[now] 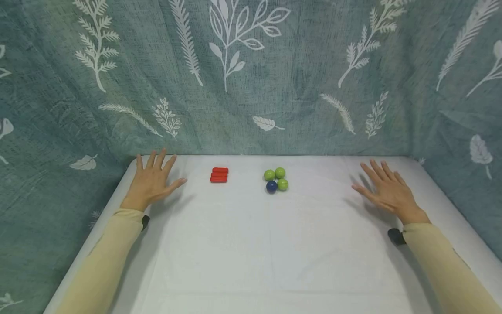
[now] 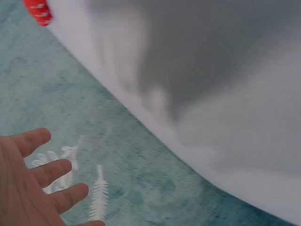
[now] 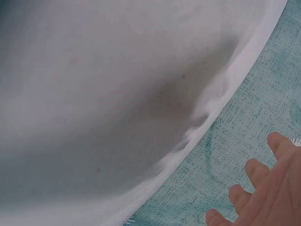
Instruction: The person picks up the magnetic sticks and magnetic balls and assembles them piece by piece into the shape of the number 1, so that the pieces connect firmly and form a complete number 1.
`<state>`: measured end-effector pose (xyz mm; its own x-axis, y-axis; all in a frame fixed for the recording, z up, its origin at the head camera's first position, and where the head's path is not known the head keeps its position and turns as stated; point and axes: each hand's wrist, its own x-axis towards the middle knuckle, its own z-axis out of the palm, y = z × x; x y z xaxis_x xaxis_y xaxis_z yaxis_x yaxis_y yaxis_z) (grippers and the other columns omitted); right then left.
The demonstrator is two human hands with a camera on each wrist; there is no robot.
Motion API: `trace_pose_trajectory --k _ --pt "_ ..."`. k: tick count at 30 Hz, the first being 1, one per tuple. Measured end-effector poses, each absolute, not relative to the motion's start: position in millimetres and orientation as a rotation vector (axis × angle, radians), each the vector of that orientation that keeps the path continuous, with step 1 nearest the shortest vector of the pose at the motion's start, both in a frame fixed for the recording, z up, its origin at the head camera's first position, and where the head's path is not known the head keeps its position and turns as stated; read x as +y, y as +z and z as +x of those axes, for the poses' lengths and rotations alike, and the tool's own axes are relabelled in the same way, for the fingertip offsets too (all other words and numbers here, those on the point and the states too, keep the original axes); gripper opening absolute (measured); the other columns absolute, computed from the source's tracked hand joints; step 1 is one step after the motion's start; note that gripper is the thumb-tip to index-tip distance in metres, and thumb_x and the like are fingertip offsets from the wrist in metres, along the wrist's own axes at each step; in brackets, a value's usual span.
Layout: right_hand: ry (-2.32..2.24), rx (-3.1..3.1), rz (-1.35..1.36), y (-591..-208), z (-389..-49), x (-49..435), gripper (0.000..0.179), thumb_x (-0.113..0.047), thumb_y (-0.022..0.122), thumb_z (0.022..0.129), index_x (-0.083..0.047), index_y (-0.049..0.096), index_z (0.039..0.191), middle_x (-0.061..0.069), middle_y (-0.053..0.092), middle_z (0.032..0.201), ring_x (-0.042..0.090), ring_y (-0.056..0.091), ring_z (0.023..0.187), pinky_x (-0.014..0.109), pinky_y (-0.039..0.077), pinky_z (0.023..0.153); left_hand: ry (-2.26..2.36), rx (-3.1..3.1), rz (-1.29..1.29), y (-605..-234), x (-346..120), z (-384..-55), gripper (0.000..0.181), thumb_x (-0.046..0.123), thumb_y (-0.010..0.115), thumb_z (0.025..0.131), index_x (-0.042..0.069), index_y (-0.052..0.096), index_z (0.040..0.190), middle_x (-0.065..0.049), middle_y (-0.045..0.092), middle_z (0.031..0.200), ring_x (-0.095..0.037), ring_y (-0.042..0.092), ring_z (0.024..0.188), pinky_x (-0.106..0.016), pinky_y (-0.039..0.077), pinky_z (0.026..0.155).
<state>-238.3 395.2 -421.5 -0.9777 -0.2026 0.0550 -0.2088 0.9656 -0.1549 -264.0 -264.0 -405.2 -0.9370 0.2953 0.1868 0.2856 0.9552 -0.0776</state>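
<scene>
My left hand is spread with straight fingers over the far left of the white table, holding nothing. Its fingers also show at the lower left of the left wrist view. To its right lie three short red bars, side by side in a small stack-like row. Near the table's far middle, three shiny green balls cluster with one dark blue ball. My right hand, fingers apart and nothing in it, hovers over the far right, casting a shadow. Its fingertips appear at the lower right of the right wrist view.
A white cloth covers the table. Behind it and along both sides hangs a blue-green curtain with white leaf prints. Dark wrist devices sit at the sleeve cuffs.
</scene>
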Motion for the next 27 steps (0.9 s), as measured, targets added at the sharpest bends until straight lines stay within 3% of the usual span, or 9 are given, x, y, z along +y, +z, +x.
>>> trace_pose_trajectory --k 27 --pt "0.164 -3.053 0.346 -422.2 -240.6 396.6 0.087 -0.061 0.047 0.095 -0.016 0.009 0.159 0.021 0.007 0.163 0.046 0.009 0.148 0.069 0.014 0.111 0.121 -2.915 -0.426 -399.9 -260.3 -264.1 0.085 0.069 0.042 0.093 0.010 0.033 0.153 -0.029 0.027 0.155 -0.052 0.025 0.141 -0.076 0.012 0.108"
